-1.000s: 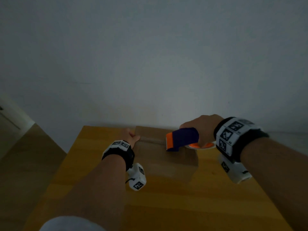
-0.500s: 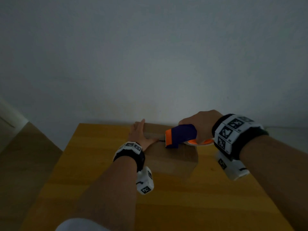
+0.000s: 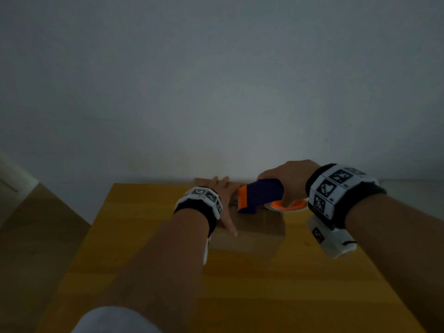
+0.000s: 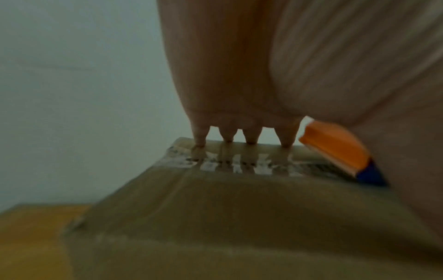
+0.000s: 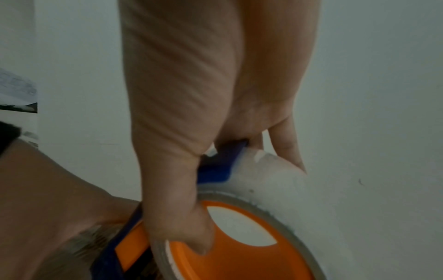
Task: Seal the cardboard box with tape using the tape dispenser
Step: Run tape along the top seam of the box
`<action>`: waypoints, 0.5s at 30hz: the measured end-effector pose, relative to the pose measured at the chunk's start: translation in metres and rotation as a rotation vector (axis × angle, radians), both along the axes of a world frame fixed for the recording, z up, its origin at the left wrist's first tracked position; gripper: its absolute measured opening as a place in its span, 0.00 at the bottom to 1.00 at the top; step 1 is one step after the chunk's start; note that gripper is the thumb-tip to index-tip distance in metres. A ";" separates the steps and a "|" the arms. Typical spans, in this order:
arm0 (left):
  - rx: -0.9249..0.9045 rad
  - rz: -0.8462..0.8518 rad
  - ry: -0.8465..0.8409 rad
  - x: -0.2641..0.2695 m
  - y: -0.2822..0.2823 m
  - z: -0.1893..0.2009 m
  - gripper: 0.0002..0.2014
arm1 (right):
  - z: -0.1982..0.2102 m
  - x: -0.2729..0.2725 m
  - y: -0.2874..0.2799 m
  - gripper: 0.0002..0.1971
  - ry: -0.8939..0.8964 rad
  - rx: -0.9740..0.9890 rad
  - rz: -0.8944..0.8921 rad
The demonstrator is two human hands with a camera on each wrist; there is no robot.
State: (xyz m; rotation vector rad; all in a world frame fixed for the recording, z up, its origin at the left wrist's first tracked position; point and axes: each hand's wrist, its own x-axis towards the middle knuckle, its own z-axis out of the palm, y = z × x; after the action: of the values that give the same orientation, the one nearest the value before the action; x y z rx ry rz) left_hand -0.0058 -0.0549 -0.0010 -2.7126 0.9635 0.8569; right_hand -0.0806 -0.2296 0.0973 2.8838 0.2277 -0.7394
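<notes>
A brown cardboard box (image 3: 254, 227) is sitting on the yellow wooden worktop (image 3: 149, 239), near the far edge by the grey wall (image 3: 216, 80). Its top flaps are lying shut. A strip of shiny tape (image 4: 230, 163) is running across the top of the box.

The left hand (image 3: 222, 200) is lying flat on top of the box. Its fingers (image 4: 200, 140) are stretched out straight and are pressing down on the tape. It is not gripping anything.

The right hand (image 3: 286, 179) is wrapping its fingers tightly around the tape dispenser (image 3: 259, 195). The dispenser is dark blue with an orange front edge and an orange wheel. A roll of tape (image 5: 271, 183) is sitting around the wheel. The front end of the dispenser is over the box top, just beside the left hand's fingers.
</notes>
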 end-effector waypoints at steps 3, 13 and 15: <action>0.002 0.006 -0.025 0.000 -0.003 -0.004 0.71 | -0.001 0.001 0.000 0.31 0.000 0.013 -0.004; -0.328 0.300 -0.145 -0.013 0.017 -0.024 0.38 | 0.001 0.002 0.004 0.32 0.031 0.011 0.003; -0.304 0.436 -0.203 -0.019 0.018 -0.029 0.34 | 0.000 0.001 0.004 0.33 0.032 0.028 0.002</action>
State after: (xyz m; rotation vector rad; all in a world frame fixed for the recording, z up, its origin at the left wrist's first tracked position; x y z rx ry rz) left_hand -0.0245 -0.0373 -0.0304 -3.2612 0.5006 0.5024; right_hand -0.0794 -0.2258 0.0977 2.8992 0.2473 -0.7890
